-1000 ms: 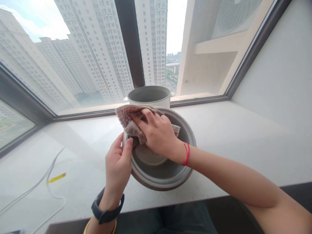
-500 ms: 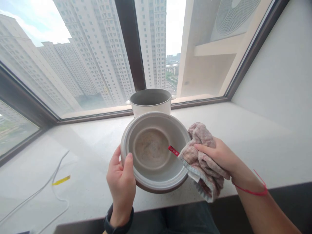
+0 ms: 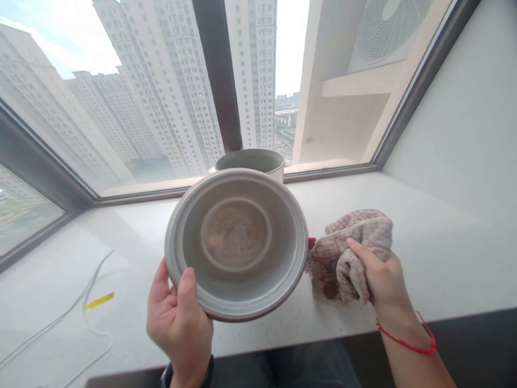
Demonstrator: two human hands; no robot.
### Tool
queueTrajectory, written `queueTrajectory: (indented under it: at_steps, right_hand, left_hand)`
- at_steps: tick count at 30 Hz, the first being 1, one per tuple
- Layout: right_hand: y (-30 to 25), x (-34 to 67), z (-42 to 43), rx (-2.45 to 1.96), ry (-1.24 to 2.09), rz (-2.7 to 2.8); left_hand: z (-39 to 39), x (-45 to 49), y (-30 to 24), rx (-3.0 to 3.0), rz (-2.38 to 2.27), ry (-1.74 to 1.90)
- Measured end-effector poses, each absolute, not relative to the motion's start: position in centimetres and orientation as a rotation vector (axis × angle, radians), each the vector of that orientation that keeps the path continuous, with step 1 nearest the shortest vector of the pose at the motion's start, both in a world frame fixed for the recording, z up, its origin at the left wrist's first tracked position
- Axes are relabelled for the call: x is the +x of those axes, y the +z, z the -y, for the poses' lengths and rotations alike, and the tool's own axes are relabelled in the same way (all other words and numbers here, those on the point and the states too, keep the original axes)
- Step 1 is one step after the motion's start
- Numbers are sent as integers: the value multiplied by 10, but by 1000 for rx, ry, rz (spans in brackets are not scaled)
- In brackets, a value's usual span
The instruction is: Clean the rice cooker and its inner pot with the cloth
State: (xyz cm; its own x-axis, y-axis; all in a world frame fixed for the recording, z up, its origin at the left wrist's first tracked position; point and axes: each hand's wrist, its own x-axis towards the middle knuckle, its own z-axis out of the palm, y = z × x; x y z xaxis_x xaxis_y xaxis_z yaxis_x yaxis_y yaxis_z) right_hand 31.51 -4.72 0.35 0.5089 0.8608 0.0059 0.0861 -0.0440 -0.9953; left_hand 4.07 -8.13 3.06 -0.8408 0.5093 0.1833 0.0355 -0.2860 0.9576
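Head view. My left hand (image 3: 179,320) grips the near-left rim of a round, pale grey metal lid-like dish (image 3: 237,242), thumb over the inner edge and fingers behind; I hold it raised and tilted, so its hollow inner face, with a raised ring around a brownish, stained centre, turns toward the camera. It sits at the middle of the view, above the white speckled stone window ledge (image 3: 404,215), and covers the lower part of a white cylindrical pot with a grey interior (image 3: 252,160) standing farther back by the window frame. My right hand (image 3: 379,277), a red string at the wrist, is closed around a crumpled pink-and-white patterned cloth (image 3: 349,250) that rests on the ledge just right of the dish; a small red tag on the cloth lies against the dish's right edge. Far left on the ledge: a thin white cable (image 3: 86,291) beside a small yellow strip (image 3: 99,300). Beyond the glass: tall apartment blocks (image 3: 153,86).
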Motion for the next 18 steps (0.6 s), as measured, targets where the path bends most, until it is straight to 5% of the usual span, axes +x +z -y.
queueTrajectory:
  at_steps: [18]
  right_hand:
    - [10,306,46,-1185,674,472]
  left_hand:
    - [78,50,24,667,-1584,2476]
